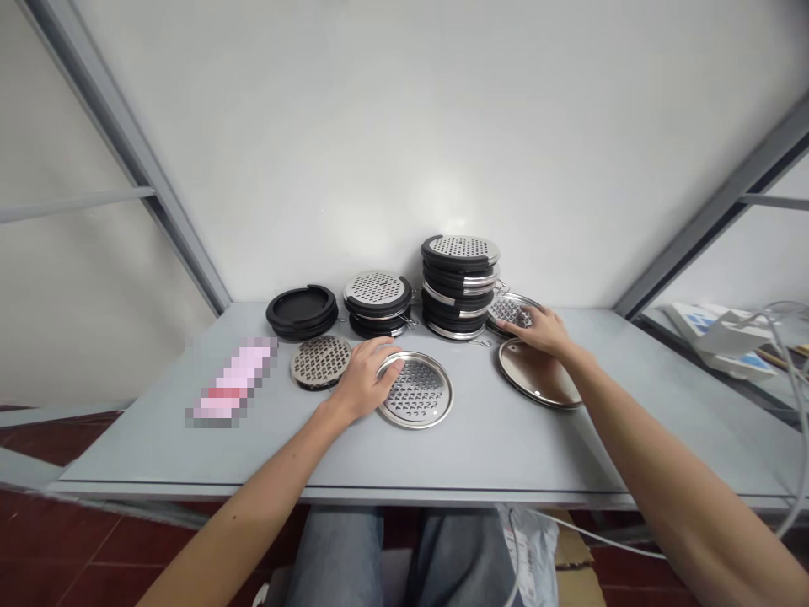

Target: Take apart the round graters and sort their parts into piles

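Observation:
My left hand [367,377] is at the left rim of a round metal grater plate [420,392] lying flat on the table. Its thumb rests over the plate and the other fingers lie along the rim. Farther back on the right, my right hand [543,329] reaches over another round grater plate [506,310], fingers apart and touching its near side. Under that forearm lies a smooth, shiny round metal plate [537,371], partly covered by the arm. Left of my left hand is a smaller round grater disc [321,361] with a dark edge.
A tall stack of black-rimmed graters [460,291] stands near the wall, with a lower stack [377,303] beside it. Black rings [302,312] are piled farther left. A blurred pink item [233,379] lies on the grey table [480,455]. Metal frame posts flank both sides.

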